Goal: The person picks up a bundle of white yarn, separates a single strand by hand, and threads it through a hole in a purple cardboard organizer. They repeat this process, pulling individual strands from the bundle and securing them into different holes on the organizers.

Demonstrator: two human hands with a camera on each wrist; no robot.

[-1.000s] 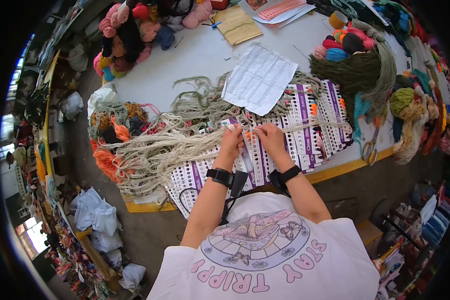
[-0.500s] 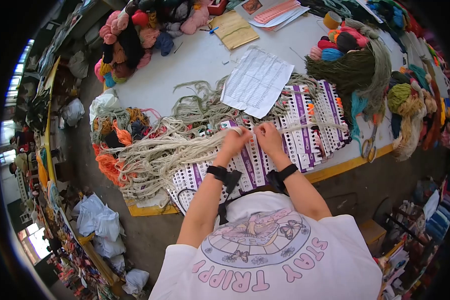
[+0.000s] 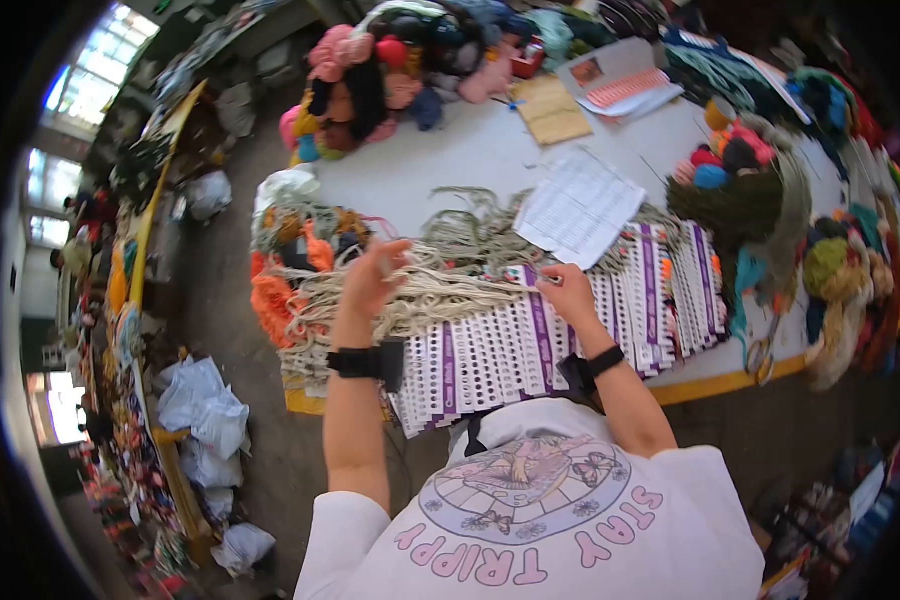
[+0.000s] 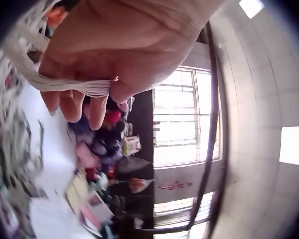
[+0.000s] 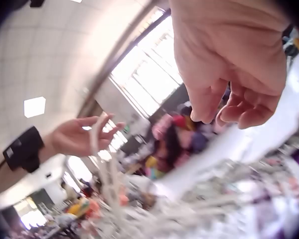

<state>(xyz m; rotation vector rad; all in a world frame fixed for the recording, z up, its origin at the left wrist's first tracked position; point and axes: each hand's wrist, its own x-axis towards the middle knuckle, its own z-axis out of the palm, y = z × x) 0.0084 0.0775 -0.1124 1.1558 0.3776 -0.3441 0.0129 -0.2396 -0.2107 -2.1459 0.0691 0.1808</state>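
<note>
Evidently the left hand (image 3: 372,275) grasps a thin bundle of loose, off-white yarn strands (image 4: 65,84): they cross under the palm at the roots of the fingers and gather at the thumb, while the fingertips hang partly bent past them. Well to its right, the right hand (image 3: 570,293) curls its fingers in toward the thumb; whether a strand end is pinched there, I cannot tell.

The strands should be light, soft and limp, not fragile, but apt to cling and snag on one another. A few strands caught between thumb and fingers look like a better hold than a fistful from the tangle.

Pale cream and matte, the main swath lies below the left fingers, wavy, looped and crossing, stretching rightward until it nears the right fingers. Nearer the body than the fingers overlap white strips with purple bands and rows of round holes (image 3: 470,355). Beyond the right fingers lie a creased white sheet with printed rows (image 3: 580,205) and tangled grey-green yarn (image 3: 465,210). Left of the left fingers is a bright orange yarn clump (image 3: 270,305); all rest on the white-topped, yellow-edged bench (image 3: 370,175).
</note>
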